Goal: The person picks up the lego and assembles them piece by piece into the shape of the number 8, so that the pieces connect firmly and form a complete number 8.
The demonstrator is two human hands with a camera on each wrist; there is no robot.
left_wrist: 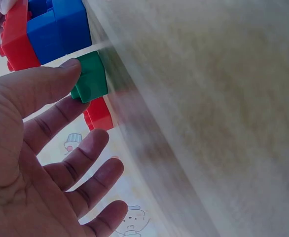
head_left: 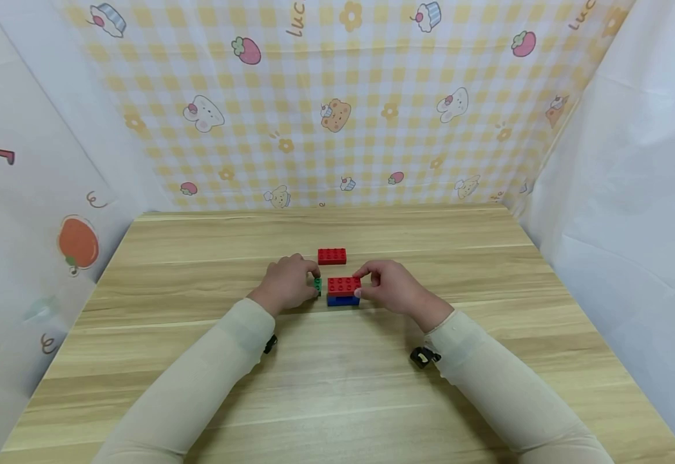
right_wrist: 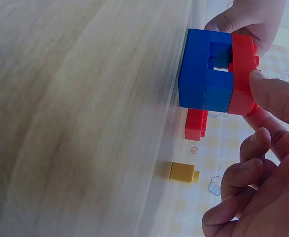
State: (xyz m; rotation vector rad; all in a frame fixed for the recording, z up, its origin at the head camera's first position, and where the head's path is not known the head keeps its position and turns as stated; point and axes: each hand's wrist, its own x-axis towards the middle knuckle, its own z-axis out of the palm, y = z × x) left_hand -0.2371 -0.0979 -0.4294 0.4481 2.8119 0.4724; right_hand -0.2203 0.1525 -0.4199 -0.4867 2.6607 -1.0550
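At the middle of the table, a red brick (head_left: 339, 286) tops a stack of blue bricks (right_wrist: 194, 69). A window-like gap shows between the upper blue pieces in the right wrist view. My right hand (head_left: 392, 283) pinches the right end of that red brick, thumb on the near side and index finger on the far side. Just left of the stack, a small green brick (left_wrist: 93, 78) is between the thumb and index finger of my left hand (head_left: 289, 281). Its other fingers are spread. A narrow space separates the green brick from the stack.
Another red brick (head_left: 332, 258) lies behind the stack on the wooden table (head_left: 326, 386). A small yellow brick (right_wrist: 182, 172) stands beyond my right hand, hidden in the head view. A checked cloth (head_left: 314, 77) hangs along the table's back edge.
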